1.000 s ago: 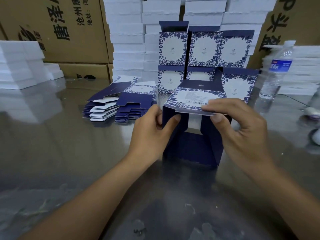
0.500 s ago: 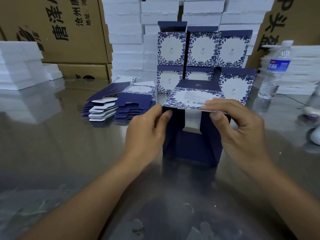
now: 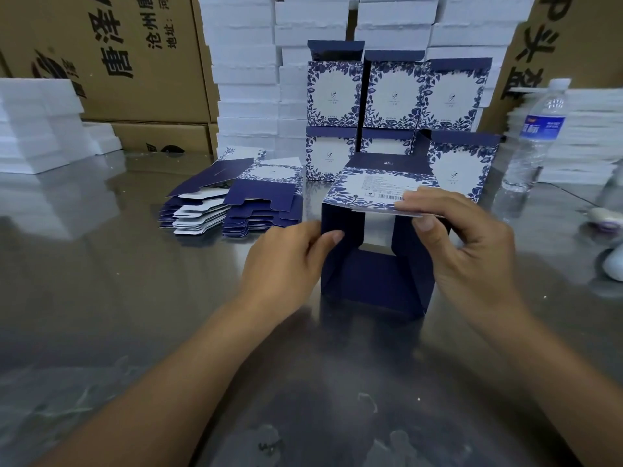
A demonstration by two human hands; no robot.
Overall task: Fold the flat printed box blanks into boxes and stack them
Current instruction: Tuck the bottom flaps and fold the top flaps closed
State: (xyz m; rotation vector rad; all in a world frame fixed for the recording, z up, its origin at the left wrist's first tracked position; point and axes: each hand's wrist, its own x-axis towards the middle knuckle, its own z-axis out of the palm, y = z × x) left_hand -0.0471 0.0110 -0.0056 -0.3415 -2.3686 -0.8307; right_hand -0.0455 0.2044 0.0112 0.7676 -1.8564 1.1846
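A half-folded navy box [image 3: 374, 281] with a blue floral print lies on its side on the table, its open end facing me. My left hand [image 3: 286, 264] pinches the box's left side flap between thumb and fingers. My right hand [image 3: 462, 244] pinches the near edge of the printed top panel with the barcode. A pile of flat blanks [image 3: 232, 200] lies to the left of the box. Behind it, folded boxes [image 3: 394, 96] stand stacked in two rows.
White foam blocks [image 3: 246, 72] are piled behind the folded boxes and at the left [image 3: 37, 126]. Brown cartons [image 3: 111, 55] line the back. A water bottle [image 3: 536, 133] stands at the right, with a white object [image 3: 606, 217] beyond it. The table [image 3: 101, 298] is glossy grey.
My left thumb has slipped off the front flap to the box's left edge. The printed top panel has lifted slightly, opening the box mouth wider. My right hand keeps its hold.
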